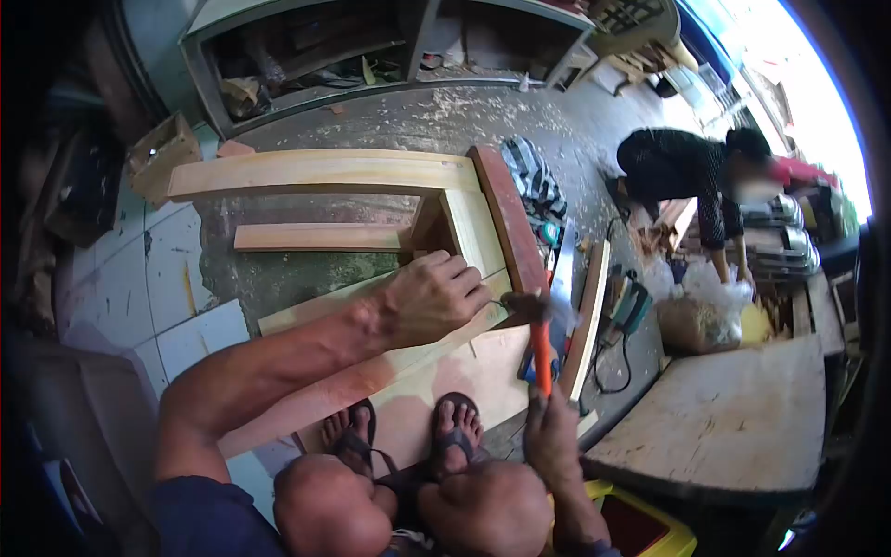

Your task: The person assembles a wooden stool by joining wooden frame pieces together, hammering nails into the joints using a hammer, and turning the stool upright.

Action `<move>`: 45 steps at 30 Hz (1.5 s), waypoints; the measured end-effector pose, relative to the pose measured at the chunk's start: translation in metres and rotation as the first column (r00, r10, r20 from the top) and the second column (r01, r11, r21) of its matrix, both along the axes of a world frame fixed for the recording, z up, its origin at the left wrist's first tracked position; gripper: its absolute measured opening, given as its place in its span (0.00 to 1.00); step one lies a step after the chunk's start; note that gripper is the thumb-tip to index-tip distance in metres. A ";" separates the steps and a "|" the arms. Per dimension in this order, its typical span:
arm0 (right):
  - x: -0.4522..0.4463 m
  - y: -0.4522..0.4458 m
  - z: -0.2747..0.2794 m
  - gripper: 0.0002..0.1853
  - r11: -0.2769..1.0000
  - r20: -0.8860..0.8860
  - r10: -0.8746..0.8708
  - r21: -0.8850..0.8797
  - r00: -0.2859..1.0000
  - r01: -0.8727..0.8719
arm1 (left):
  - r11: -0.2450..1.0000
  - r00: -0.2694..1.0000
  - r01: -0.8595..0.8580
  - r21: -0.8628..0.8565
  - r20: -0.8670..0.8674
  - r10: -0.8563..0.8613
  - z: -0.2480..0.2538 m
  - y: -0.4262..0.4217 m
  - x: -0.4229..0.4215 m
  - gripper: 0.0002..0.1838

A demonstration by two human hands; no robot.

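Note:
My right hand [552,432] grips the orange handle of a hammer [541,357]. The hammer's head is beside the fingers of my left hand [434,295], over a corner of a light wooden frame [478,232]. My left hand is closed, fingers pressed together above the frame's near beam [371,371]. A small thin dark piece shows between its fingertips and the hammer head, too small to name. A reddish-brown board [510,218] lies across the frame's right end. My feet, in sandals, rest on a wide pale board [399,418] below the near beam.
On the right lie a handsaw [563,265], a green corded power tool [631,306], a wood strip [591,316] and a worn tabletop [719,418]. Another person [696,186] bends over plastic bags [710,292]. A shelf unit [390,88] stands behind; shavings litter the floor.

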State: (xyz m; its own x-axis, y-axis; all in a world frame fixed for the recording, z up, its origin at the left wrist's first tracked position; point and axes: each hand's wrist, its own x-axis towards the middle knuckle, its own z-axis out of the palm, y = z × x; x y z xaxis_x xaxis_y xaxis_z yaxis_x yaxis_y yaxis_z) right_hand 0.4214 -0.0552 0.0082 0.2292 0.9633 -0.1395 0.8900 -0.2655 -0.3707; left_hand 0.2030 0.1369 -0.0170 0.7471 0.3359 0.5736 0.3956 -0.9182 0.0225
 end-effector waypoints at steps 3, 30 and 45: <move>0.006 0.000 0.017 0.20 0.961 -0.518 0.001 0.238 0.855 0.143 | 0.999 0.998 -0.026 -0.037 -0.066 0.023 0.008 0.000 -0.005 0.05; 0.004 -0.024 0.016 0.24 0.925 -0.634 -0.061 0.255 0.771 0.282 | 0.996 0.999 0.002 -0.092 0.041 0.002 0.011 -0.012 -0.016 0.06; -0.010 -0.013 0.010 0.12 0.984 -0.105 0.082 0.165 0.991 -0.064 | 0.997 1.000 -0.019 -0.077 0.010 0.020 0.007 -0.026 -0.022 0.06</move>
